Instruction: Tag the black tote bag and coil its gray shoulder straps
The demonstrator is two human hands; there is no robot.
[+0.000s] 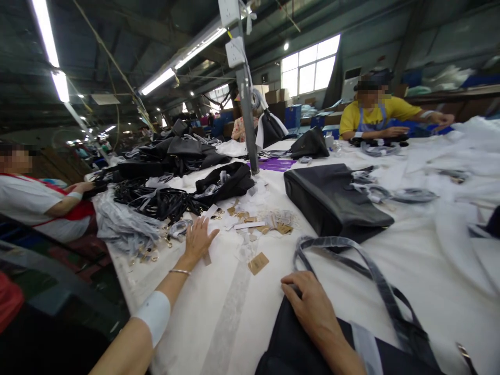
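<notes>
My left hand (198, 238) is stretched out flat on the white table cover (219, 307), fingers spread, among small paper tags and metal clasps. A brown tag (258, 263) lies just to its right. My right hand (312, 308) rests with curled fingers on the top edge of a black bag (297, 349) near me. The bag's grey wrapped strap (351, 260) loops out across the table.
A second black bag (332, 200) lies further out. Black straps (160, 200) and grey pouches (121, 224) are piled at left. A grey pole (247, 104) stands mid-table. One person in white and red sits at left (42, 203), another in yellow at far right (375, 117).
</notes>
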